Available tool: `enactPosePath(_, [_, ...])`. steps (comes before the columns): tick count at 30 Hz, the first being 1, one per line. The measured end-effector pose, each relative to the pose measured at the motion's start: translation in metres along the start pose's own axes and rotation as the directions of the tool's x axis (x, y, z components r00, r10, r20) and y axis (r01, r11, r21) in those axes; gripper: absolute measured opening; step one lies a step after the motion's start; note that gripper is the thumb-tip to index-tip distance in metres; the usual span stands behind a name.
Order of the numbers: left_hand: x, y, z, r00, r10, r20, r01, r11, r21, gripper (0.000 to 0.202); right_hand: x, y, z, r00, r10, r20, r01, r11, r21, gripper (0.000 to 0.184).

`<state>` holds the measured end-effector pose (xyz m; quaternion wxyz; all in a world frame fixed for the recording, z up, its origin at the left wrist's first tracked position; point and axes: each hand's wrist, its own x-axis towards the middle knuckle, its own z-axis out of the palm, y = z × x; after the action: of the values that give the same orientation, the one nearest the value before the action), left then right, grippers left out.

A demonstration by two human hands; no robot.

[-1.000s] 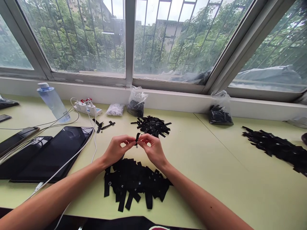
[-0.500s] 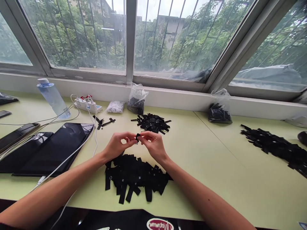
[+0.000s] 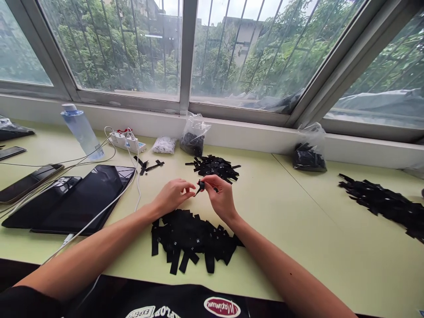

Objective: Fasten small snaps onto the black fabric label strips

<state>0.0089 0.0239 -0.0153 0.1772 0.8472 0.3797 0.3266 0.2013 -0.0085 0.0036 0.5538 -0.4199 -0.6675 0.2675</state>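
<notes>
Between the thumb and fingers of my right hand (image 3: pixel 221 198) is a small black fabric strip (image 3: pixel 201 186), bent, with its narrow end pointing down and left. My left hand (image 3: pixel 174 195) is just left of it, fingers loosely curved and apart, the fingertips close to the strip's lower end. Whether they touch it I cannot tell. Below both hands spreads a large pile of black fabric strips (image 3: pixel 190 240), several with small white letters. Behind my hands lies a smaller heap of black strips (image 3: pixel 215 167).
At the back stand a bag of dark pieces (image 3: pixel 193 142), a small white packet (image 3: pixel 164 145) and another bag (image 3: pixel 309 157). A tablet (image 3: pixel 89 201), phone (image 3: pixel 28 182), water bottle (image 3: pixel 82 132), and power strip (image 3: pixel 127 140) with cables occupy the left. More black strips (image 3: pixel 380 203) lie right.
Both hands were pinching the black strip together; my left hand has let go and moved slightly left, while the strip stays in my right hand. The view has shifted a little.
</notes>
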Motion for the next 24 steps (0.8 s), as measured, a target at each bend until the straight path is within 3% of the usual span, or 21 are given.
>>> enactPosePath(4, [0.002,0.001,0.005,0.999,0.031,0.028,-0.033,0.998,0.058,0.011,-0.004,-0.004,0.002,1.000,-0.024,0.013,0.024,0.999,-0.047,0.015])
enactPosePath(10, [0.003,-0.003,0.007,0.999,0.003,0.045,-0.007,0.995,0.098,0.015,-0.011,-0.008,0.004,0.985,-0.161,0.060,0.168,0.973,-0.157,0.020])
enactPosePath(18, [0.003,-0.003,0.009,0.996,0.063,0.058,-0.072,0.985,0.159,0.012,-0.013,-0.004,0.006,0.960,-0.265,0.093,0.279,0.940,-0.195,0.023])
enactPosePath(24, [0.004,-0.002,0.008,0.994,0.061,0.092,-0.075,0.985,0.156,0.009,-0.011,-0.001,0.004,0.964,-0.249,0.097,0.265,0.933,-0.244,0.022])
